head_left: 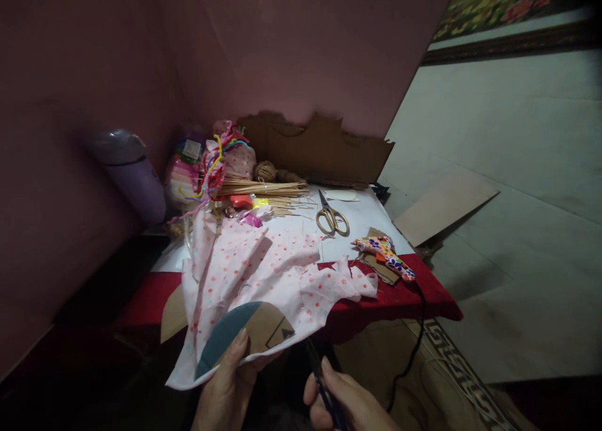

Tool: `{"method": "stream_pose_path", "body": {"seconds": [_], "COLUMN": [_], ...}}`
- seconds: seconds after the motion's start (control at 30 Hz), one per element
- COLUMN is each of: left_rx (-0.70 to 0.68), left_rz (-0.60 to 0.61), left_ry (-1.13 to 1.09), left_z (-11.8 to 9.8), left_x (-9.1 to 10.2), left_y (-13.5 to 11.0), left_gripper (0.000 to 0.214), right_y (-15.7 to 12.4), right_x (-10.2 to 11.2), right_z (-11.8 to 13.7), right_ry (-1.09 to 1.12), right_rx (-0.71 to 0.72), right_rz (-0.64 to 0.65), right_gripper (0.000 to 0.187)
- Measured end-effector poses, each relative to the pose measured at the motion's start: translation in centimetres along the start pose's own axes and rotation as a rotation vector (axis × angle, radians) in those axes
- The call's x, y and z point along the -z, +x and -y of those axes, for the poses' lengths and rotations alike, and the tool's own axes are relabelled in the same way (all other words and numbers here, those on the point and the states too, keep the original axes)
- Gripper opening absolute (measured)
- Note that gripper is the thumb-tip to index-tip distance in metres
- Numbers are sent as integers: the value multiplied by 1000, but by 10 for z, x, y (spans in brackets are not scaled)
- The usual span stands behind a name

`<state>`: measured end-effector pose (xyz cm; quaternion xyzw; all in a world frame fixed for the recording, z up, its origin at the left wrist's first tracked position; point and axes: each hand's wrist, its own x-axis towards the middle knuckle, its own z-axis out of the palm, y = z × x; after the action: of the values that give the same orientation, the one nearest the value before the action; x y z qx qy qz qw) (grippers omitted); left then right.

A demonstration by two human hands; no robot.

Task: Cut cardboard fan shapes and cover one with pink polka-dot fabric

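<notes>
My left hand [230, 381] grips the lower edge of a white cloth with red dots [282, 268], its thumb pressing on a round-edged piece of cardboard [266, 327]. Part of that cardboard is blue-green, part bare brown with a black printed mark. The cloth spreads from my hand up over the table. In my right hand [345, 393] is a dark, slim tool that looks like scissors [316, 362], its tip close to the cloth's lower edge. Whether its blades are apart is too dark to tell.
Gold-handled scissors [333, 221] lie on the white tabletop board [301, 227]. At the right, a flower-patterned glue gun [385, 255] rests on cardboard, its cord hanging down. Wooden sticks [263, 188], twine [266, 171] and craft supplies fill the back left, near a purple bottle [134, 180].
</notes>
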<state>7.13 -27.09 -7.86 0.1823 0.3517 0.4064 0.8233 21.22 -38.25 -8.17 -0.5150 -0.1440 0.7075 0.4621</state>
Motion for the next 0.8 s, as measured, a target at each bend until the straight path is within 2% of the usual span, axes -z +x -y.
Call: {"method": "stream_pose_path", "body": {"seconds": [0.1, 0.2, 0.4, 0.8], "left_rx": [-19, -15, -20, -17], "left_rz": [-17, 22, 52, 3], "left_ry": [22, 35, 17, 8], "left_z": [1, 2, 3, 4], "left_x": [4, 7, 8, 11], "left_y": [2, 5, 6, 5], "left_gripper": [35, 36, 39, 35], "right_y": [6, 11, 13, 14], "right_x": [2, 3, -2, -5], "right_z": [0, 3, 13, 12], "right_ry": [74, 142, 147, 194], "right_rx": [16, -19, -78, -94], "right_rz": [63, 95, 45, -8], "right_gripper": [64, 59, 54, 56]}}
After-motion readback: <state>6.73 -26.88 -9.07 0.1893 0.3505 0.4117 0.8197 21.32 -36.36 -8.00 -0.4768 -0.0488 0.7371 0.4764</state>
